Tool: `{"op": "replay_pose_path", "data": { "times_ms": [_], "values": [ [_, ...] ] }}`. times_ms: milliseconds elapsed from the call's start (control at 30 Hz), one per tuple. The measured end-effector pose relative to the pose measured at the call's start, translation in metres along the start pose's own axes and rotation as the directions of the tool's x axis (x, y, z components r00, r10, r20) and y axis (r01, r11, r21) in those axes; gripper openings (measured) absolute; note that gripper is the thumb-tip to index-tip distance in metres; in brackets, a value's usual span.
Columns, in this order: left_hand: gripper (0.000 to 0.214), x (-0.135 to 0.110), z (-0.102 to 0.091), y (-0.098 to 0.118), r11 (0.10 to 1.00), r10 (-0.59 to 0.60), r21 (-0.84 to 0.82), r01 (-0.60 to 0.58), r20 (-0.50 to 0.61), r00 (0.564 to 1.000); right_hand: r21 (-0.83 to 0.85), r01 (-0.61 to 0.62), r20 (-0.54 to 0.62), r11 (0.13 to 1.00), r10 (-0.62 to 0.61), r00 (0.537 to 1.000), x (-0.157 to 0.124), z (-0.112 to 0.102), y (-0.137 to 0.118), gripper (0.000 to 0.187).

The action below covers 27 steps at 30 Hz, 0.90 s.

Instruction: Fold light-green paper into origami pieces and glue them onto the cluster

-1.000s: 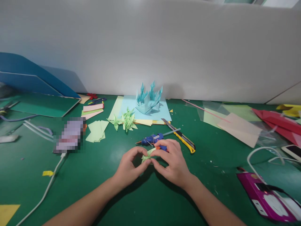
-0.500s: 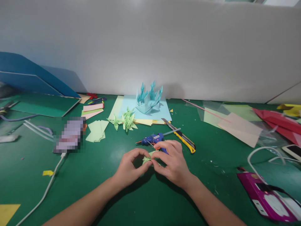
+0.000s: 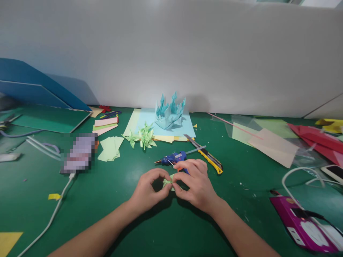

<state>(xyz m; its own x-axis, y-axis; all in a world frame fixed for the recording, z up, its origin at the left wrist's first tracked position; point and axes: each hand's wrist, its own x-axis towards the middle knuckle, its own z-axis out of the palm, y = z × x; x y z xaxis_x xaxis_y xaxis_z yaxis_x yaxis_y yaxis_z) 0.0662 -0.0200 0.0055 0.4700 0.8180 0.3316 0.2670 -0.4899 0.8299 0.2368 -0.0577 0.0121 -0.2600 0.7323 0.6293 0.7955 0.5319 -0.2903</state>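
A small piece of folded light green paper [image 3: 166, 182] is pinched between my two hands, low over the green table. My left hand [image 3: 150, 187] grips its left side with thumb and forefinger. My right hand [image 3: 195, 184] pinches the right side, its other fingers curled and partly hiding the paper. Just beyond them lies a blue glue gun [image 3: 173, 158], its handle partly covered by my right hand. A yellow box cutter [image 3: 210, 160] rests to the right of it. Light green folded paper flowers [image 3: 146, 135] sit farther back, left of centre.
A light blue folded paper piece [image 3: 169, 116] stands on stacked paper sheets by the wall. Left are cut green papers [image 3: 109, 149] and a blurred-out phone [image 3: 79, 153] with a white cable [image 3: 57, 210]. At right lie loose sheets [image 3: 273, 146] and a magenta power strip [image 3: 300, 223].
The green paper has turned slightly between my fingertips. My right fingers have shifted a little; both hands otherwise stay in place.
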Motion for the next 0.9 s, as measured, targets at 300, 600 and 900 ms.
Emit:
{"op": "replay_pose_path", "data": {
  "times_ms": [300, 600, 900],
  "values": [
    [0.006, 0.001, -0.0007, -0.0025, 0.963, -0.214, -0.163, 0.215, 0.022, 0.977, 0.036, -0.029, 0.096, 0.999, 0.026, 0.995, -0.0004, -0.0016, -0.0006, 0.008],
    [0.009, 0.0, -0.0014, -0.0021, 0.946, -0.234, -0.221, 0.236, 0.036, 0.972, 0.08, -0.093, 0.053, 0.992, 0.089, 0.995, 0.0006, 0.0016, -0.0005, 0.009],
    [0.008, -0.0018, -0.0014, -0.005, 0.985, -0.152, -0.072, 0.157, 0.068, 0.986, 0.059, -0.042, 0.037, 0.997, 0.04, 0.999, -0.0013, 0.0009, 0.0009, 0.005]
  ]
}}
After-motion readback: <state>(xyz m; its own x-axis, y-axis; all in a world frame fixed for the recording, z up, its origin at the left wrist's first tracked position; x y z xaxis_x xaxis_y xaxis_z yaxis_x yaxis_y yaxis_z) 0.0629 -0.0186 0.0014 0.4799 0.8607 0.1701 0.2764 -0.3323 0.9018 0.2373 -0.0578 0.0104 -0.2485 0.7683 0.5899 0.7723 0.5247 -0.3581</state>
